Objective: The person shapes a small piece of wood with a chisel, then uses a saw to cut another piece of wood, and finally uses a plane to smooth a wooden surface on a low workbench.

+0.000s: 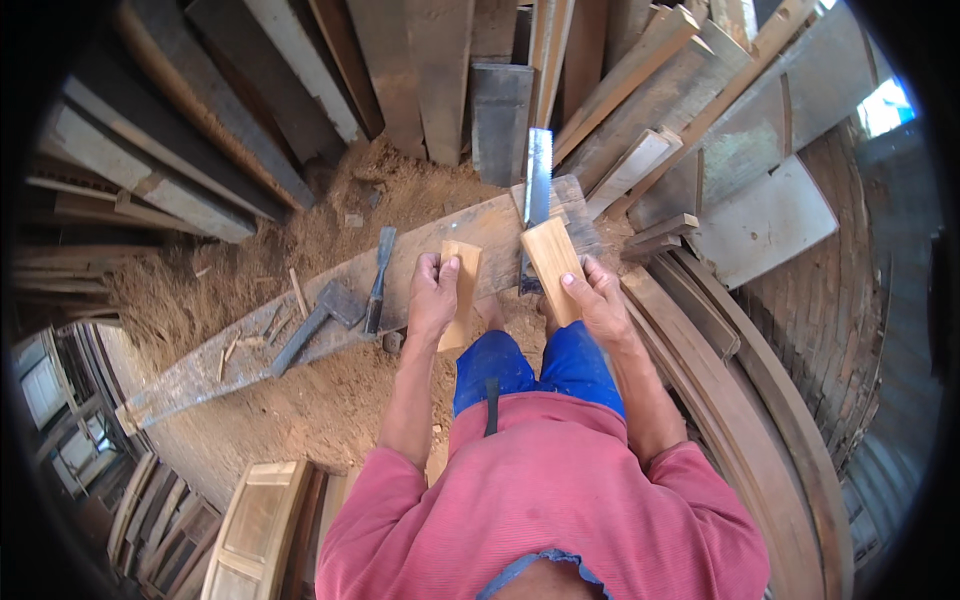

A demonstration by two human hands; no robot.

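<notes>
My left hand [436, 297] is closed around a short light-brown wood block [462, 290], thumb on its face. In my right hand [597, 300] is a second short wood block [552, 262], gripped by its lower right edge and tilted. The two blocks are held apart over the near side of a worn plank [420, 262]. Behind the right block, a handsaw [538, 175] with a shiny blade lies across the plank's right end; the block hides part of it. Left of my left hand, a chisel [380, 280] and a hammer [325, 318] rest on the plank.
Tall boards [415, 80] lean all along the far side. Sawdust [370, 190] covers the ground around the plank. Long timbers [740, 400] are stacked at my right. A panelled wooden door piece [258, 530] lies at lower left. Wood scraps [232, 348] litter the plank's left part.
</notes>
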